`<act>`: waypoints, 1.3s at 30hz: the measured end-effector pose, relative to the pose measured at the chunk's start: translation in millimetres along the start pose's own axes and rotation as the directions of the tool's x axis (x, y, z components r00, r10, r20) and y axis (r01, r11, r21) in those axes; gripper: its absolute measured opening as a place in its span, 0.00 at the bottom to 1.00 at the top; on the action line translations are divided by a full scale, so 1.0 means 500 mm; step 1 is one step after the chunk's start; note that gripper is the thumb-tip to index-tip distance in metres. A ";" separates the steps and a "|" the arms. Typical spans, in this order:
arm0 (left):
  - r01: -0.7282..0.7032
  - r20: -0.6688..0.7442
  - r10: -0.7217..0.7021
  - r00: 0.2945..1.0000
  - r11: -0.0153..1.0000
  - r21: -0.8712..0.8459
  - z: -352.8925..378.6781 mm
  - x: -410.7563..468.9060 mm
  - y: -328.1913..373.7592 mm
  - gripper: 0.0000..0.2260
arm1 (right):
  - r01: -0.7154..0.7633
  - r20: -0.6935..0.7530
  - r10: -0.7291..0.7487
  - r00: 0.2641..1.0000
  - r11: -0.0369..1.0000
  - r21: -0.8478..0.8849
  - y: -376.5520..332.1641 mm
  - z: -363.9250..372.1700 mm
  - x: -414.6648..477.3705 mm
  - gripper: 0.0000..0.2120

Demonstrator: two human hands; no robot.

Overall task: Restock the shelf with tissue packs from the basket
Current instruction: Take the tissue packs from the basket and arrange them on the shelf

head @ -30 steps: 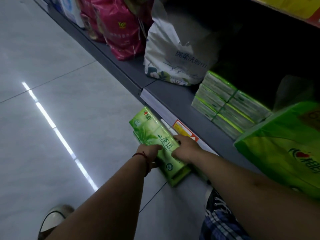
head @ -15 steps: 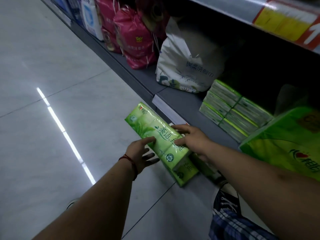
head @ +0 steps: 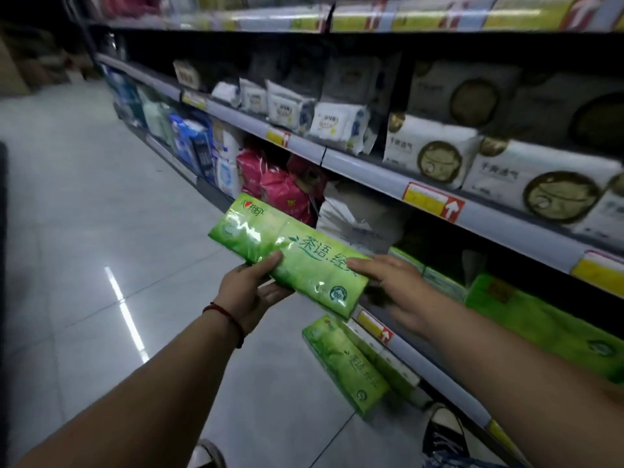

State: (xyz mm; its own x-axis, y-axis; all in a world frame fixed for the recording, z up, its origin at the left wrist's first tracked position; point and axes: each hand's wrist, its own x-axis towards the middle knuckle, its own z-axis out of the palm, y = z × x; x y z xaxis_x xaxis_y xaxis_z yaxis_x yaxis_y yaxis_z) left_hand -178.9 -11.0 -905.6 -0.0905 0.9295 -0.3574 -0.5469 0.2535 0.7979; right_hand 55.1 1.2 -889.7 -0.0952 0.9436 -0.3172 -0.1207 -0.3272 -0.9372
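Note:
I hold a long green tissue pack (head: 287, 255) in the air in front of the bottom shelf. My left hand (head: 251, 292) grips its near left edge, thumb on top. My right hand (head: 401, 292) touches its right side, fingers spread along the pack. More green tissue packs (head: 351, 366) lie on the floor against the bottom shelf's front edge (head: 418, 363). Green packs stand stacked on that shelf (head: 435, 282), partly hidden behind my right hand. No basket is in view.
A large green bag (head: 543, 322) sits on the bottom shelf to the right. Pink bags (head: 283, 194) and a white bag (head: 358, 217) stand further left. White packs (head: 435, 157) fill the shelf above. My shoes (head: 445, 430) are near the shelf base; tiled floor lies to the left.
Both hands have lifted the top green pack off the pile on the floor, up to shelf height. The view has tilted up, showing the upper shelves.

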 end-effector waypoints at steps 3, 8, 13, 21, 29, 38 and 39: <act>-0.030 0.009 0.031 0.999 0.996 -0.084 0.012 -0.020 0.018 0.14 | -0.011 -0.017 0.013 1.000 0.997 0.074 -0.012 0.004 -0.030 0.09; 0.002 0.107 0.002 0.994 0.999 -0.042 0.012 -0.030 0.003 0.29 | -0.038 -0.042 0.044 0.998 0.989 0.140 0.005 -0.003 -0.044 0.17; -0.042 0.101 0.045 0.994 0.999 -0.032 0.034 -0.027 0.003 0.32 | -0.139 0.057 0.133 0.989 0.983 0.121 0.002 -0.015 -0.043 0.09; -0.035 0.070 0.021 0.997 0.979 0.199 0.032 -0.027 0.017 0.21 | -0.043 0.029 0.044 0.999 0.997 -0.064 0.016 0.010 -0.013 0.35; 0.165 0.108 -0.224 0.969 0.904 0.393 0.036 -0.040 0.017 0.20 | -0.130 0.072 0.124 0.990 0.987 0.095 0.015 0.036 -0.014 0.13; 0.269 0.198 -0.403 0.894 0.833 0.483 0.030 -0.018 -0.022 0.24 | -0.221 -0.077 0.240 0.968 0.954 0.203 0.063 -0.009 0.003 0.17; 0.261 0.207 -0.397 0.894 0.838 0.479 0.039 -0.010 -0.033 0.23 | -0.218 -0.085 0.236 0.968 0.959 0.181 0.064 -0.019 0.004 0.18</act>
State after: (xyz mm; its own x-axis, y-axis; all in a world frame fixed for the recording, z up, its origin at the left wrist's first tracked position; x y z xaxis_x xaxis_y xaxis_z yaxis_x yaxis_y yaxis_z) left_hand -153.0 -14.6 -907.5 0.3082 0.7860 -0.5359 -0.0835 0.5835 0.8078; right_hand 60.5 -6.8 -921.6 -0.0366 0.8403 -0.5408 -0.2739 -0.5289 -0.8033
